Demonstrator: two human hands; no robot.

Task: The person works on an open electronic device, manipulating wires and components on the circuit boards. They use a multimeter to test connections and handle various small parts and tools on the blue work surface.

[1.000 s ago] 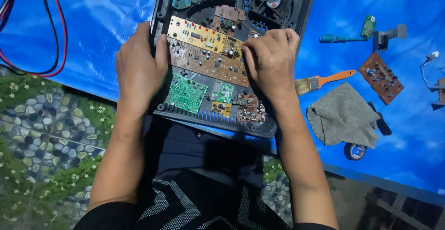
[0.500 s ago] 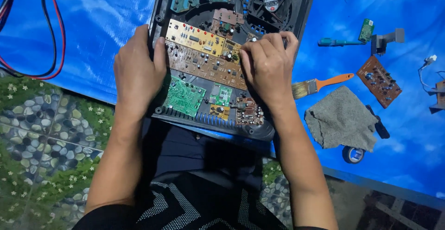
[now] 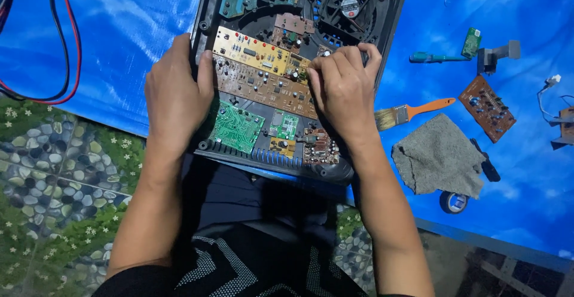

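An opened black electronics case [image 3: 391,10] lies on a blue tarp, with a round fan [image 3: 350,4] at its far right. Inside are a yellow circuit board [image 3: 251,50], a long brown board [image 3: 263,84] and a green board [image 3: 237,126]. My left hand [image 3: 174,93] rests on the case's left edge, thumb touching the brown board's left end. My right hand [image 3: 344,87] presses on the right end of the brown and yellow boards, fingers curled over them. Neither hand holds a tool.
On the tarp [image 3: 119,40] to the right lie an orange-handled paintbrush [image 3: 412,111], a grey cloth [image 3: 439,153], a tape roll [image 3: 453,202], a teal screwdriver [image 3: 433,58], a loose brown board [image 3: 487,107] and a small green board [image 3: 472,41]. Red and black wires [image 3: 60,46] loop at far left.
Both hands stay on the case. The right hand's fingers have shifted slightly on the boards' right end; the view has drifted a little.
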